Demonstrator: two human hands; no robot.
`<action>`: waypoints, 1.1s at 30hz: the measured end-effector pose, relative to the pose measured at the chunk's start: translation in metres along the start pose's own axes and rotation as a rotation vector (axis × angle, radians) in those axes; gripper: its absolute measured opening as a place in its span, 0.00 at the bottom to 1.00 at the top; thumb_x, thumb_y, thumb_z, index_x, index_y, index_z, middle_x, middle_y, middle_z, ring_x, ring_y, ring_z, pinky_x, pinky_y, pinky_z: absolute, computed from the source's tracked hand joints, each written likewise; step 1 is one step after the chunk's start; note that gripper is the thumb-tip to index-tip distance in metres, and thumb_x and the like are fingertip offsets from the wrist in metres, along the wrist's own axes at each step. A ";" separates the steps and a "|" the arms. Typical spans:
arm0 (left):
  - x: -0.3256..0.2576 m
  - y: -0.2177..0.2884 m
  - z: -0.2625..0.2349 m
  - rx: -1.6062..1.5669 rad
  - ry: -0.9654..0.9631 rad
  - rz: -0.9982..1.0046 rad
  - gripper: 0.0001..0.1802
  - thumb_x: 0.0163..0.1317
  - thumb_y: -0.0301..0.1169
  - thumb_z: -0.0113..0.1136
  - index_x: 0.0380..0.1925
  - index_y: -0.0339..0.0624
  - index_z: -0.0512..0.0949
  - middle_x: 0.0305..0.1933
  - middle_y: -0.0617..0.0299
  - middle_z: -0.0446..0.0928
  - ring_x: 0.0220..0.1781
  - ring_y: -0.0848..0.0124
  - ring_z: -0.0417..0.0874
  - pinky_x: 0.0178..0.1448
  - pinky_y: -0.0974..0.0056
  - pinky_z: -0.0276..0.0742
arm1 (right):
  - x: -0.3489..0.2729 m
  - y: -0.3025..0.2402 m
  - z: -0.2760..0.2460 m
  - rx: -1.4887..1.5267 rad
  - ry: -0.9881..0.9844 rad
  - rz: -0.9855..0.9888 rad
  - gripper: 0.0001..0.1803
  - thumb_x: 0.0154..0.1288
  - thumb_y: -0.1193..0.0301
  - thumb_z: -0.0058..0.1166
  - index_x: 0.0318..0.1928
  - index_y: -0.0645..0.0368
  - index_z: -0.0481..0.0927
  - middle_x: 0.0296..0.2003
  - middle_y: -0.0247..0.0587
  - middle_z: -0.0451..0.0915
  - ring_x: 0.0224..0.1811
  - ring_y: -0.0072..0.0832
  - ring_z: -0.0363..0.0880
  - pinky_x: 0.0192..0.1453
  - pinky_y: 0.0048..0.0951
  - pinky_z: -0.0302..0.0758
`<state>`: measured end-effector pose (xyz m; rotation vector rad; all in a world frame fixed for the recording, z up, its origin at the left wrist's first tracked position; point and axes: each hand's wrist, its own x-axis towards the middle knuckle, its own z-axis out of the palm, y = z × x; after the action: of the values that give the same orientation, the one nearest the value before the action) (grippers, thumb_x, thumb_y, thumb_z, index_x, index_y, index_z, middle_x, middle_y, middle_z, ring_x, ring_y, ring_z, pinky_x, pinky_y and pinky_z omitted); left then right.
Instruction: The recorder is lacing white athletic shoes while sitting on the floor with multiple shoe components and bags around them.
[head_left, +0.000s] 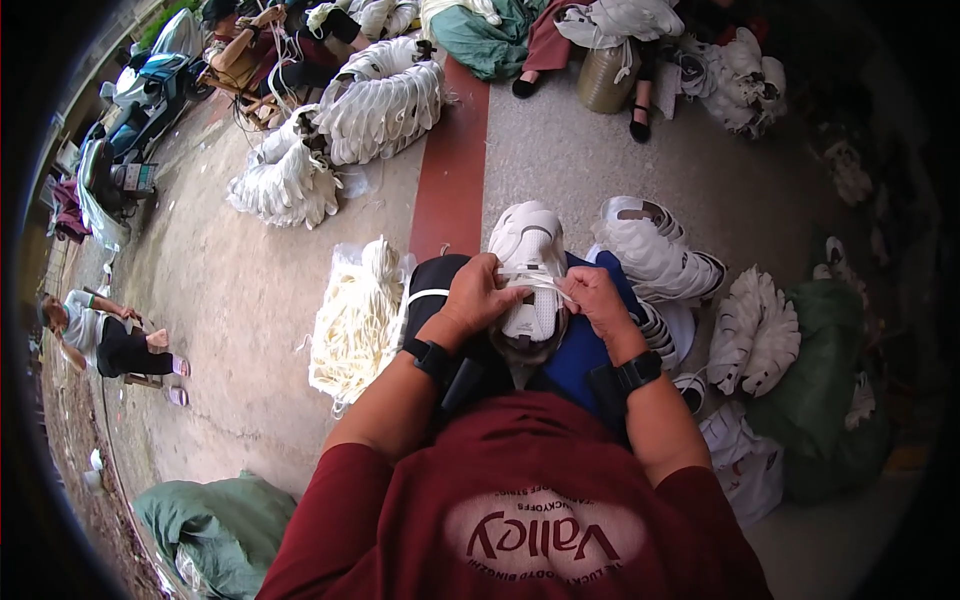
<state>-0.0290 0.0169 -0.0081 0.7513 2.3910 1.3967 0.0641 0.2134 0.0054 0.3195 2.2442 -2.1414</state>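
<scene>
A white shoe upper [528,240] with a mesh toe and a padded tongue rests between my thighs, toe pointing away from me. Across its eyelet area runs a white shoelace [540,282]. On the left side, my left hand [478,297] pinches the lace between thumb and fingers, against the upper's edge. My right hand [598,300] is closed on the lace at the other side, thumb and index finger together. The lace's ends are too small to make out. A bundle of cream-white laces [355,325] lies beside my left leg.
Stacked shoe uppers [650,250] sit by my right knee, with another row [755,330] and a green sack [825,390] farther right. Strung uppers [385,110] lie ahead on the concrete. Several people sit around; scooters [130,110] stand far left. A green bag [215,530] is lower left.
</scene>
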 end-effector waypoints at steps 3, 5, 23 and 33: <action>0.003 0.005 -0.001 0.088 -0.050 -0.002 0.21 0.44 0.35 0.74 0.27 0.34 0.71 0.24 0.60 0.74 0.28 0.76 0.74 0.34 0.67 0.74 | 0.000 0.004 -0.002 0.016 0.011 0.010 0.17 0.63 0.69 0.54 0.17 0.60 0.71 0.13 0.26 0.66 0.17 0.14 0.61 0.21 0.22 0.57; 0.002 0.005 0.001 0.035 -0.048 -0.048 0.20 0.46 0.33 0.73 0.29 0.33 0.71 0.24 0.61 0.75 0.27 0.77 0.73 0.33 0.68 0.73 | 0.001 0.004 -0.002 -0.119 0.046 -0.040 0.15 0.60 0.70 0.55 0.18 0.61 0.73 0.14 0.29 0.68 0.19 0.17 0.65 0.22 0.24 0.60; 0.004 -0.023 0.001 -0.147 -0.142 -0.053 0.16 0.53 0.33 0.67 0.36 0.35 0.73 0.30 0.67 0.74 0.32 0.79 0.73 0.37 0.72 0.72 | 0.016 -0.022 0.020 -1.059 0.341 -0.586 0.03 0.53 0.76 0.51 0.28 0.62 0.76 0.22 0.50 0.74 0.27 0.45 0.77 0.30 0.39 0.72; 0.003 -0.014 -0.002 -0.132 -0.080 0.010 0.16 0.56 0.37 0.64 0.30 0.35 0.73 0.26 0.65 0.73 0.30 0.78 0.71 0.35 0.70 0.70 | 0.020 -0.024 -0.002 0.216 -0.101 0.113 0.07 0.55 0.73 0.55 0.23 0.60 0.75 0.20 0.23 0.71 0.18 0.13 0.62 0.21 0.21 0.56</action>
<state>-0.0364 0.0111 -0.0194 0.7701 2.2139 1.4823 0.0405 0.2169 0.0258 0.3263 1.8986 -2.2866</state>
